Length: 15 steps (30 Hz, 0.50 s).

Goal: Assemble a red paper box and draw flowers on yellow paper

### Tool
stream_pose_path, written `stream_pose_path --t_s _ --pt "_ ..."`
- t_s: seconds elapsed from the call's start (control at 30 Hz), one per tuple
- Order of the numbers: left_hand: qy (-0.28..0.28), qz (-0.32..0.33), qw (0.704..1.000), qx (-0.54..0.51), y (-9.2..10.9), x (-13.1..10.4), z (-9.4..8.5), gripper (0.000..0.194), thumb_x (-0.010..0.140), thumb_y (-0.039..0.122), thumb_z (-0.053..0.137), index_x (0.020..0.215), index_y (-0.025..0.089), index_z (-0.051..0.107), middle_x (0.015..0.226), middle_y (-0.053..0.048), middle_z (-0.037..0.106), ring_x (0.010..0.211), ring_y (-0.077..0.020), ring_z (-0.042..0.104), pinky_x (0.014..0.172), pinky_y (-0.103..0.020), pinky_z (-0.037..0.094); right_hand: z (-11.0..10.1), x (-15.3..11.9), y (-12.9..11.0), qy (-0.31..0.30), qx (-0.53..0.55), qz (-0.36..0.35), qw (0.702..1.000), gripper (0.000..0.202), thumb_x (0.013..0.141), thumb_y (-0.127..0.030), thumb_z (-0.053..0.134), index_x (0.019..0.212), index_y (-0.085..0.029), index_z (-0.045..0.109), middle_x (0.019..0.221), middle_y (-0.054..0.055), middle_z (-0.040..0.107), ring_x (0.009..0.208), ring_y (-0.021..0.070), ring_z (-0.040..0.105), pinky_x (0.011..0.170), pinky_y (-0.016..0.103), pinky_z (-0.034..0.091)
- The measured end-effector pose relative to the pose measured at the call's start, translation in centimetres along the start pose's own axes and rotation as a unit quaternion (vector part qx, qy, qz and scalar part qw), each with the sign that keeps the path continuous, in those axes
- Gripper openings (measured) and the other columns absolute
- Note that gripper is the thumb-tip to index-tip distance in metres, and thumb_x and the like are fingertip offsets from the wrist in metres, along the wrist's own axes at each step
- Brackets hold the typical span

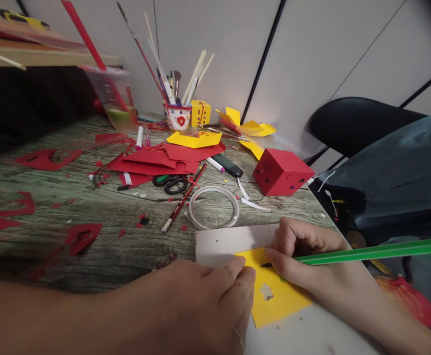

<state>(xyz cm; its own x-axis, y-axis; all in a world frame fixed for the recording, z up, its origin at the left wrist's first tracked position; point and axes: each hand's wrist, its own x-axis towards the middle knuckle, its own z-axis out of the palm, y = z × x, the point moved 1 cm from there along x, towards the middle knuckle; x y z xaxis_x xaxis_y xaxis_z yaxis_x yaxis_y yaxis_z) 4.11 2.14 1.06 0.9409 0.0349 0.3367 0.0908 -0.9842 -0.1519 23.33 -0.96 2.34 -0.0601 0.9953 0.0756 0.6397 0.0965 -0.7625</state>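
A square of yellow paper point(285, 304) lies on a white board point(215, 245); a small flower-shaped hole is cut through it. My left hand point(215, 291) rests on the paper's left edge, fingers stretched out and pressing it down. My right hand point(307, 251) is closed around a slim green pen-like tool point(371, 250). The tool's thin dark tip touches the paper above the hole, and its long end slants out to the right. Whether that tip is a nib or a blade I cannot tell.
Beyond the board lie a roll of tape point(236, 209), a pencil point(178, 207), scissors point(174, 184) and a red paper box point(280, 172). Red scraps point(84, 236) litter the table's left side. A decorated cup point(179, 118) of brushes and a plastic cup point(115, 98) stand behind.
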Motion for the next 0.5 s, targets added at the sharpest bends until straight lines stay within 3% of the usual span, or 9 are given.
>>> stream_pose_path --t_s 0.13,0.3,0.5 --pt "-0.008 -0.007 1.000 0.009 -0.23 -0.25 0.10 0.019 0.081 0.019 0.048 0.094 0.021 0.062 0.111 0.001 0.059 0.092 -0.0132 0.056 0.059 -0.019 0.049 -0.04 -0.01 0.08 0.006 -0.014 -0.006 1.000 0.028 0.071 -0.008 0.054 0.055 -0.020 0.034 0.053 -0.007 0.038 0.049 0.0077 0.031 0.042 0.019 0.027" --pt "0.044 -0.001 0.999 0.002 -0.29 -0.44 0.51 0.026 0.085 0.015 0.038 0.092 0.021 0.062 0.106 0.001 0.061 0.094 -0.0140 0.054 0.060 -0.021 0.048 -0.08 -0.07 0.24 0.013 -0.022 -0.023 0.999 0.028 0.071 -0.007 0.054 0.057 -0.020 0.034 0.054 -0.008 0.038 0.050 0.0074 0.032 0.042 0.018 0.027" --pt "0.050 0.015 0.999 0.015 -0.31 -0.61 0.75 0.032 0.089 0.017 0.029 0.098 0.020 0.060 0.109 0.002 0.059 0.098 -0.0136 0.051 0.061 -0.021 0.047 -0.12 -0.16 0.07 0.011 -0.014 -0.019 1.000 0.031 0.068 -0.002 0.053 0.056 -0.020 0.031 0.054 -0.008 0.036 0.050 0.0070 0.031 0.043 0.018 0.027"
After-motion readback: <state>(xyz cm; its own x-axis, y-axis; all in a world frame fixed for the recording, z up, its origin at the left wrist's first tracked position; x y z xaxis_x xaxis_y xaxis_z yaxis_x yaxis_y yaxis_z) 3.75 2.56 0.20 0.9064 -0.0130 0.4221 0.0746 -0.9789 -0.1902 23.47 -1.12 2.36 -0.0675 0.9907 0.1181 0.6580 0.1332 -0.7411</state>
